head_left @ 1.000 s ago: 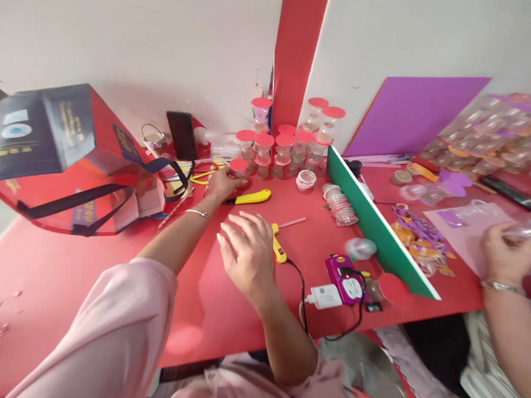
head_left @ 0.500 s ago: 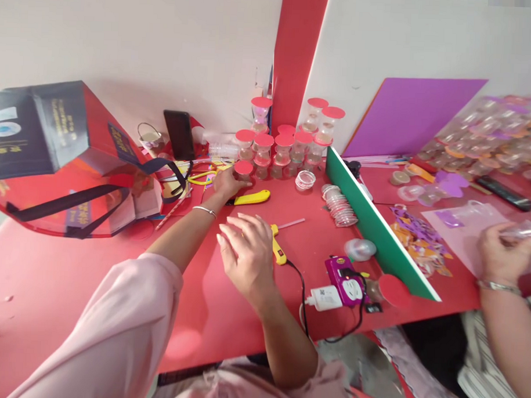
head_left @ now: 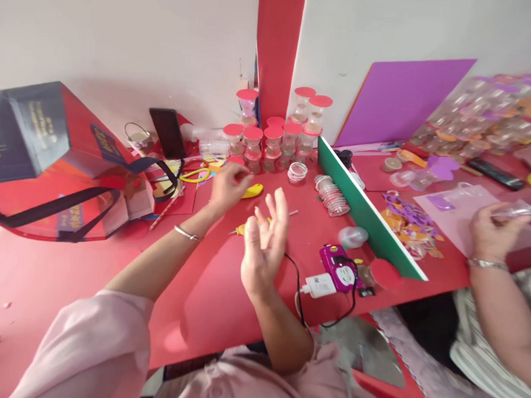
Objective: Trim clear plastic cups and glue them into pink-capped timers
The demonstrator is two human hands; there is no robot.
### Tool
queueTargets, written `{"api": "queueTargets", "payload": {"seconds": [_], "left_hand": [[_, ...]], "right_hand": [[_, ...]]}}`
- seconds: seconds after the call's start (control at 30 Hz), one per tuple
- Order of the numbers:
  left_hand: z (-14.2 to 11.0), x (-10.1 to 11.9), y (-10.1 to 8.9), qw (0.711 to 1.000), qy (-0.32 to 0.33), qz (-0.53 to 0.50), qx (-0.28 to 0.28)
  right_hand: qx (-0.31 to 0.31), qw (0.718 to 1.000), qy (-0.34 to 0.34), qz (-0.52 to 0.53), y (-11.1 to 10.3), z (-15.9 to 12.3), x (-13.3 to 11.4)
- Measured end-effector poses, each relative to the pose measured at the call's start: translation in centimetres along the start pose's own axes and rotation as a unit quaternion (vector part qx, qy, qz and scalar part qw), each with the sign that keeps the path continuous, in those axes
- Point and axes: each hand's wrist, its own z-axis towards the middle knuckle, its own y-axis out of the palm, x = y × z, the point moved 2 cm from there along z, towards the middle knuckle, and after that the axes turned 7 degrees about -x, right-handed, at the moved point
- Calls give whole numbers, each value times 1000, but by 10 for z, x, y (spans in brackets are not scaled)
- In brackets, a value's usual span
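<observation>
My left hand [head_left: 229, 187], a bracelet on its wrist, hovers over the table with its fingers loosely curved and apart, and nothing shows in them. Just beyond it lies a yellow utility knife [head_left: 253, 191], partly covered by the hand. Behind stand several clear hourglass-shaped containers with red round tops [head_left: 252, 134]; one red top [head_left: 235, 161] is half hidden by my left hand. My right hand [head_left: 263, 251] is raised with the palm turned left and fingers spread, holding nothing. It hides much of a yellow glue gun [head_left: 242, 228], whose glue stick [head_left: 293, 212] pokes out behind.
A green divider [head_left: 369, 208] runs along the right, beside stacked clear discs [head_left: 332, 195] and a purple power adapter [head_left: 336, 260] with a black cord. A red bag [head_left: 96, 187] stands left. Beyond the divider, a co-worker's hand [head_left: 493, 230] holds something clear.
My left hand has drawn back from the red-topped container and come nearer to my right hand. My right hand has turned its palm upward and to the left. The view has shifted slightly.
</observation>
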Motion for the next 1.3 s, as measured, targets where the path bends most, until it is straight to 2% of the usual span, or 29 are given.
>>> {"api": "queueTargets", "payload": {"seconds": [0.03,0.13,0.27,0.37,0.47,0.53,0.6,0.7,0.77,0.87,0.97,1.07,1.17,1.3], "left_hand": [[5,11,17,999,22,-15,-47],[27,34,74,991,65,-14,-118],[58,39,138,990,55,18,-127],[73,33,164,989,35,18,-140],[79,28,168,987,35,14,-156],[73,29,157,989,36,2,-141],[59,34,133,993,34,-34,-108],[22,47,77,988,37,-138,-55],[-10,51,35,973,-6,-228,-42],[-63,51,-24,938,-86,-335,-10],[-113,45,-63,912,-152,-380,10],[-152,34,-85,889,-191,-415,20],[-177,24,-98,884,-197,-423,26],[-193,11,-103,893,-177,-415,-6]], "right_hand": [[18,999,15,27,-1,1,3],[78,995,36,56,-7,6,13],[114,992,52,36,-17,11,23],[125,988,58,63,-20,12,24],[116,989,63,63,-18,10,22],[104,991,61,57,-16,9,21],[104,991,47,67,-14,7,20],[100,993,19,57,-16,5,20],[82,997,3,10,-17,5,21],[4,997,-34,-66,-12,6,24],[-107,986,-101,-77,5,3,27],[-207,962,-169,-58,24,-5,27],[-289,932,-211,-66,36,-13,24],[-334,910,-232,-81,37,-18,14]]}}
